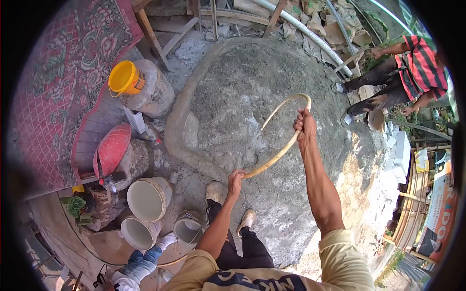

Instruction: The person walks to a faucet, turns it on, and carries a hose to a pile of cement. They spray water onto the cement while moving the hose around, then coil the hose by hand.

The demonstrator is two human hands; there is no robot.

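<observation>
while fingers of left hand [236,177] and right hand [305,126] clasp a hose [276,155], grey mortar heap [233,82] outdoors

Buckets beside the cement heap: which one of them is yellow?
The yellow bucket at upper left, resting on a cement-caked drum. The other three buckets, lower down near the person's feet, are white or grey.

The person wears a mustard-tan short-sleeved shirt [342,257] with a dark navy chest panel carrying pale block lettering, partly cut off at the frame's bottom edge. Black trousers [252,250] cover the legs, ending in pale, mud-stained shoes [214,190]. The arms, left hand [236,177] and right hand [305,127] are bare.
</observation>
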